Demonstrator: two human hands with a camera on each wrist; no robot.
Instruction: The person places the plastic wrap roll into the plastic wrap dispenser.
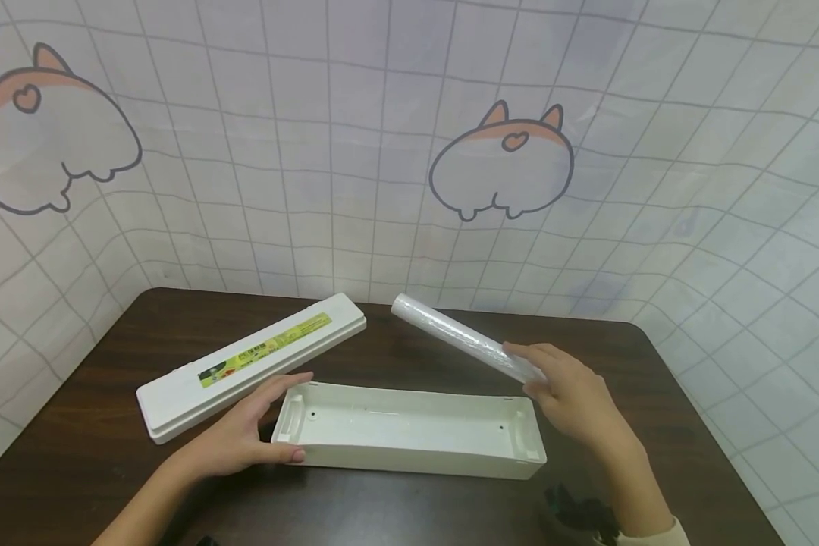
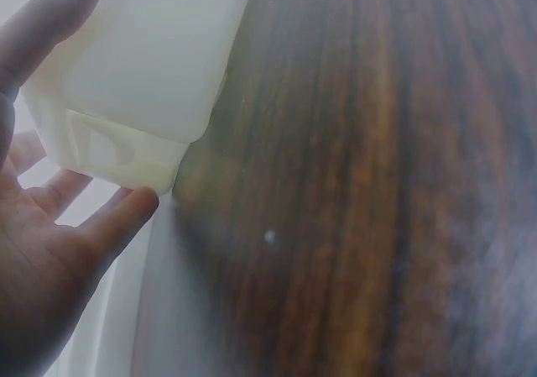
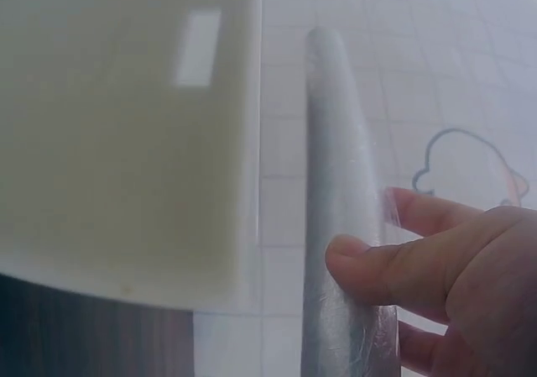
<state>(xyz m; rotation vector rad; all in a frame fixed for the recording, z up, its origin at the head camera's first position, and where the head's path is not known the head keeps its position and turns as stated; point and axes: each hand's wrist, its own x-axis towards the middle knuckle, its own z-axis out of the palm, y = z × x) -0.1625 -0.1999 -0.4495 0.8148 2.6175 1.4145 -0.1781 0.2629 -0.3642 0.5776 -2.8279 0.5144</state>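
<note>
A roll of plastic wrap (image 1: 460,334) slants above the table in the head view, its far end up and to the left. My right hand (image 1: 576,390) grips its near end; in the right wrist view the thumb (image 3: 361,268) lies along one side of the roll (image 3: 340,159), with fingers behind it. In front lies an open white plastic box (image 1: 409,460), its hollow side up. My left hand (image 1: 239,432) holds the box's left end, thumb on the front wall and fingers at the back corner. The left wrist view shows the box end (image 2: 126,146) between thumb and fingers.
A long white lid (image 1: 177,394) with a yellow-green label lies slanted behind and left of the box on the dark wooden table (image 1: 409,508). A grid-patterned curtain (image 1: 355,152) hangs behind the table. A small dark object (image 1: 580,512) shows near the right forearm.
</note>
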